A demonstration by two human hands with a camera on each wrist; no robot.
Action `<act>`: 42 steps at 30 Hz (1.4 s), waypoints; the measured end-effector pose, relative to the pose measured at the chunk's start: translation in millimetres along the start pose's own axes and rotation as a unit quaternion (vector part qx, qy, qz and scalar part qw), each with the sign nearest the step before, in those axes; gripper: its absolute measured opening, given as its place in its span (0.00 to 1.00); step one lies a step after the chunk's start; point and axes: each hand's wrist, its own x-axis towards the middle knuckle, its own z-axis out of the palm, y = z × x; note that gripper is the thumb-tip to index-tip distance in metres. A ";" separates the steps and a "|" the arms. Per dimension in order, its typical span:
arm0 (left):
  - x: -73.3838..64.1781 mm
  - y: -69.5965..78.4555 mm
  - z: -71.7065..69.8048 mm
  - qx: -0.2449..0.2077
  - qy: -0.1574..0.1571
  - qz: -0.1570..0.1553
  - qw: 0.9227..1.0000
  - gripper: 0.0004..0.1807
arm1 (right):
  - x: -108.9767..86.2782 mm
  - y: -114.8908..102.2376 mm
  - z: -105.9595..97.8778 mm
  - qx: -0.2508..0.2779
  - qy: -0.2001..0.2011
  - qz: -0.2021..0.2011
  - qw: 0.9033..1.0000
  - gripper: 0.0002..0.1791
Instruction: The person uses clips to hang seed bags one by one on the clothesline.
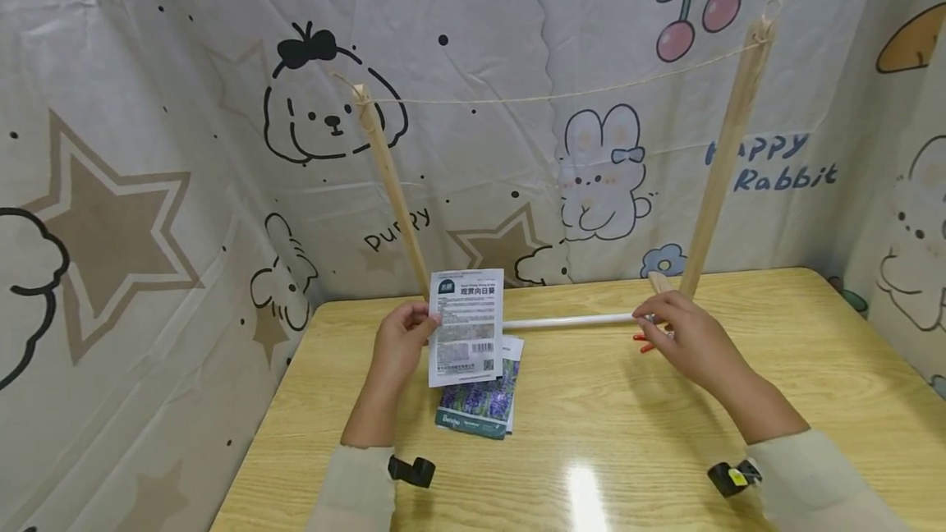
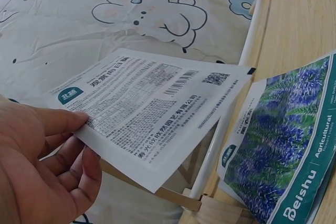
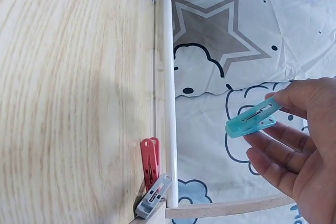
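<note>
My left hand (image 1: 402,341) pinches the edge of a white seed packet (image 1: 466,327), its printed back with barcode toward me. In the left wrist view the thumb lies over the packet (image 2: 142,108) and the fingers are bent behind it. My right hand (image 3: 310,145) pinches a teal clothespin (image 3: 252,118) between thumb and fingers, beyond the white rod. On the table, below the held packet, lies another seed packet (image 1: 476,409) with purple flowers, partly overlapped in the head view. Near my right hand, a red clothespin (image 3: 150,156) and a grey clothespin (image 3: 154,196) lie beside the rod.
Two wooden posts, left (image 1: 395,187) and right (image 1: 727,162), rise at the back of the table (image 1: 591,417). A thin string (image 1: 547,97) spans their tops. Low between them runs a white rod (image 1: 569,321). A printed curtain (image 1: 480,15) hangs behind.
</note>
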 end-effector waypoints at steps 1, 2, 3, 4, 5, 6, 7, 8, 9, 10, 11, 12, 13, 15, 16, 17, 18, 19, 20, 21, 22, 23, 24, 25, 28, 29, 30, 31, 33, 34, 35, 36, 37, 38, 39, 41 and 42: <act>0.4 0.9 -0.5 0.000 0.002 0.004 1.000 0.10 | 0.9 -0.3 -0.1 -0.001 0.003 -0.002 1.000 0.06; 0.9 1.6 -1.0 -0.003 0.005 0.010 1.000 0.10 | 1.9 -0.5 -0.2 -0.002 0.006 -0.003 1.000 0.06; 1.4 1.9 -1.3 -0.006 0.006 0.014 1.000 0.10 | 2.6 -0.7 -0.3 -0.002 0.008 -0.004 1.000 0.06; 1.9 2.2 -1.4 -0.009 0.008 0.018 1.000 0.10 | 3.1 -0.8 -0.6 -0.002 0.008 -0.004 1.000 0.05; 2.2 2.5 -1.6 -0.012 0.010 0.022 1.000 0.10 | 3.5 -1.0 -0.8 -0.002 0.008 -0.003 1.000 0.05; 2.4 2.6 -1.7 -0.014 0.012 0.025 1.000 0.10 | 3.8 -1.2 -1.1 -0.004 0.008 -0.003 1.000 0.05; 2.6 2.9 -1.8 -0.018 0.013 0.027 0.999 0.10 | 4.1 -1.3 -1.2 -0.005 0.008 -0.003 1.000 0.05; 2.7 3.0 -1.9 -0.019 0.014 0.026 0.999 0.10 | 4.2 -1.4 -1.4 -0.004 0.007 -0.003 1.000 0.06; 2.8 3.3 -1.9 -0.020 0.015 0.025 0.999 0.10 | 4.4 -1.4 -1.5 -0.003 0.005 -0.002 1.000 0.06; 2.9 3.7 -1.8 -0.020 0.016 0.024 0.999 0.10 | 4.5 -1.6 -1.4 -0.002 0.005 -0.002 1.000 0.06; 2.8 4.1 -2.0 -0.021 0.017 0.022 0.999 0.10 | 4.7 -1.8 -1.4 -0.002 0.004 -0.002 1.000 0.06; 2.7 4.6 -1.9 -0.021 0.018 0.020 0.999 0.10 | 4.7 -2.2 -1.5 -0.001 0.003 -0.001 1.000 0.06; 2.7 5.1 -1.9 -0.020 0.019 0.017 0.999 0.10 | 4.8 -2.6 -1.7 -0.001 0.002 -0.001 1.000 0.06; 2.4 6.6 -2.0 -0.018 0.022 0.013 1.000 0.10 | 4.9 -3.8 -2.7 -0.001 0.000 0.000 1.000 0.06; 2.2 7.4 -2.0 -0.018 0.023 0.011 1.000 0.10 | 5.0 -4.5 -3.5 -0.001 -0.002 0.001 1.000 0.06; 2.2 8.3 -2.0 -0.018 0.026 0.012 0.999 0.10 | 5.1 -5.1 -4.4 -0.003 -0.002 0.001 1.000 0.06; 2.2 9.2 -2.0 -0.018 0.027 0.014 0.999 0.10 | 5.3 -5.7 -5.5 -0.007 -0.003 0.001 1.000 0.06; 2.4 9.8 -1.9 -0.018 0.028 0.015 0.999 0.11 | 5.5 -6.3 -6.8 -0.009 -0.003 0.002 1.000 0.06; 2.4 10.7 -1.8 -0.020 0.030 0.017 0.999 0.11 | 5.8 -6.9 -8.1 -0.011 -0.004 0.003 1.000 0.06; 2.5 11.4 -1.8 -0.020 0.031 0.019 0.999 0.11 | 6.1 -7.4 -9.5 -0.011 -0.006 0.005 1.000 0.07; 2.5 11.9 -1.9 -0.021 0.032 0.020 0.999 0.11 | 6.7 -7.9 -10.8 -0.010 -0.008 0.007 1.000 0.07; 2.6 12.6 -2.0 -0.021 0.035 0.020 0.999 0.11 | 7.3 -8.3 -12.0 -0.009 -0.010 0.008 1.000 0.08; 2.4 13.2 -2.3 -0.021 0.037 0.018 0.999 0.11 | 7.9 -8.7 -13.0 -0.006 -0.013 0.011 1.000 0.08; 2.4 13.7 -2.7 -0.021 0.040 0.016 0.999 0.11 | 8.6 -9.2 -13.9 -0.002 -0.017 0.015 1.000 0.09; 2.0 15.6 -4.8 -0.019 0.048 0.013 0.999 0.12 | 10.9 -10.4 -15.7 -0.001 -0.023 0.018 1.000 0.09; 1.8 16.2 -5.6 -0.019 0.049 0.012 0.999 0.12 | 11.5 -10.9 -16.3 -0.003 -0.022 0.017 1.000 0.09; 1.8 16.7 -6.3 -0.020 0.049 0.013 0.998 0.12 | 12.0 -11.4 -16.9 -0.007 -0.020 0.016 1.000 0.09; 1.9 17.2 -7.0 -0.021 0.048 0.014 0.999 0.12 | 12.5 -12.0 -17.7 -0.010 -0.018 0.015 1.000 0.08; 2.0 17.9 -8.3 -0.023 0.046 0.014 0.999 0.11 | 13.3 -13.0 -19.5 -0.015 -0.011 0.010 1.000 0.08; 2.2 18.1 -8.9 -0.024 0.045 0.015 0.999 0.11 | 13.6 -13.6 -20.5 -0.017 -0.009 0.009 1.000 0.07; 2.5 18.2 -9.4 -0.027 0.045 0.015 0.998 0.11 | 14.1 -14.1 -21.5 -0.018 -0.007 0.007 1.000 0.07; 2.9 18.5 -9.8 -0.030 0.045 0.016 0.998 0.11 | 14.6 -14.7 -22.4 -0.016 -0.006 0.007 1.000 0.07; 3.2 18.7 -10.2 -0.032 0.044 0.015 0.998 0.10 | 15.2 -15.2 -23.2 -0.016 -0.005 0.006 1.000 0.07; 3.5 18.9 -10.6 -0.032 0.044 0.014 0.998 0.10 | 15.8 -15.8 -23.9 -0.015 -0.005 0.005 1.000 0.08; 3.7 19.1 -10.8 -0.033 0.044 0.014 0.998 0.10 | 16.5 -16.2 -24.5 -0.015 -0.004 0.003 1.000 0.08; 4.1 19.8 -11.1 -0.039 0.043 0.018 0.998 0.10 | 17.9 -17.1 -25.2 -0.017 -0.001 -0.001 1.000 0.07; 4.2 20.2 -11.2 -0.041 0.043 0.021 0.998 0.10 | 18.6 -17.4 -25.3 -0.019 0.003 -0.006 1.000 0.07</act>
